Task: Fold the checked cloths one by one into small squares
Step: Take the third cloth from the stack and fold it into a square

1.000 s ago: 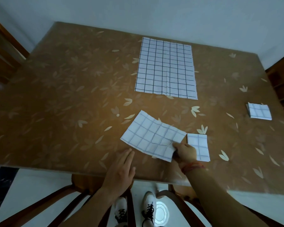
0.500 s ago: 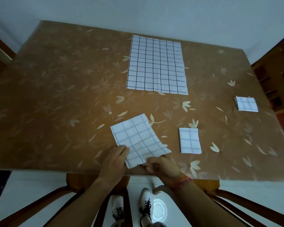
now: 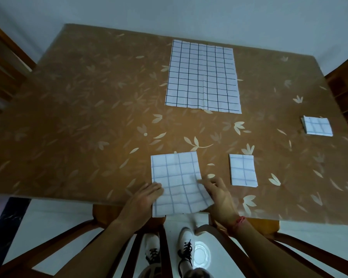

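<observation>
Flattening a half-folded cloth (image 3: 179,181) between them, the left hand (image 3: 143,199) and right hand (image 3: 219,195) lie spread at its edges; two folded squares (image 3: 243,169) lie rightward, one unfolded cloth (image 3: 203,76) beyond.

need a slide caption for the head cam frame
Both hands square up a half-folded checked cloth at the table edge.

Left hand (image 3: 144,199) flat, fingers extended, right hand (image 3: 219,194) fingers spread, palm down
</observation>
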